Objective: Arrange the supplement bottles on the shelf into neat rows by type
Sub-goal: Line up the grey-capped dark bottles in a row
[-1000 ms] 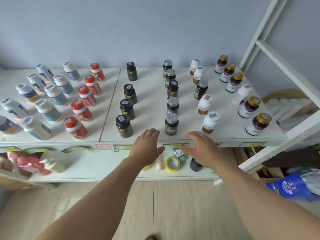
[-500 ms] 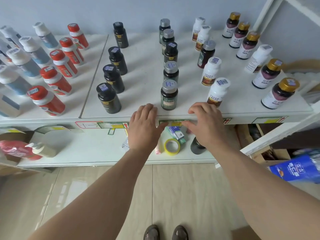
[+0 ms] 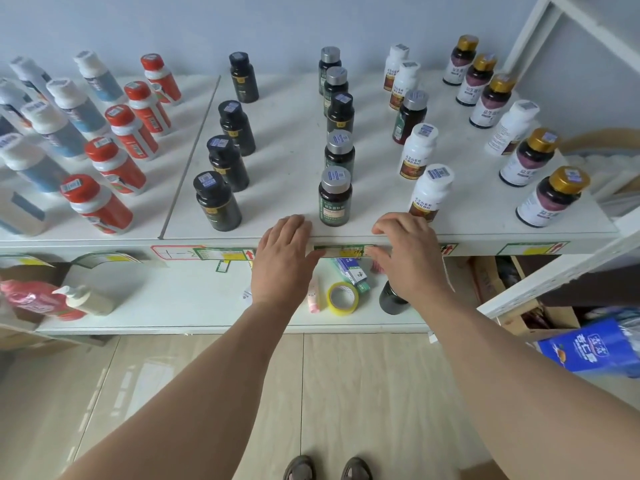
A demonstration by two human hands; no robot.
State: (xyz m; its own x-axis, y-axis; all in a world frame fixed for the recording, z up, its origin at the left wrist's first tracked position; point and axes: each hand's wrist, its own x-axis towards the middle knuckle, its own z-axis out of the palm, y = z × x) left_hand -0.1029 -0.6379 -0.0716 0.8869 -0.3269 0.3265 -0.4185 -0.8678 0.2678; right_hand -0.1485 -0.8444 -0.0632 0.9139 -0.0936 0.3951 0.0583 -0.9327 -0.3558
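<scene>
On the white shelf (image 3: pixel 485 233), rows run front to back: red bottles (image 3: pixel 117 164), black bottles (image 3: pixel 227 161), a silver-capped row (image 3: pixel 335 195), white bottles (image 3: pixel 431 188), gold-capped bottles (image 3: pixel 550 197). At the front edge, the left hand (image 3: pixel 282 261) lies flat, fingers straight and empty; the right hand (image 3: pixel 408 258) rests there with fingers loosely curved, gripping nothing.

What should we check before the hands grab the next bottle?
1. Left hand free: ok, open, at the shelf edge.
2. Right hand free: ok, holds nothing.
3. Front silver-cap bottle upright, between the hands: ok.
4. Black-cap row uniform: ok, see front black-cap bottle.
5. Silver-cap row uniform: not ok, a black-cap bottle stands in it.
6. White-bottle row uniform: not ok, a dark silver-cap bottle stands in it.
</scene>
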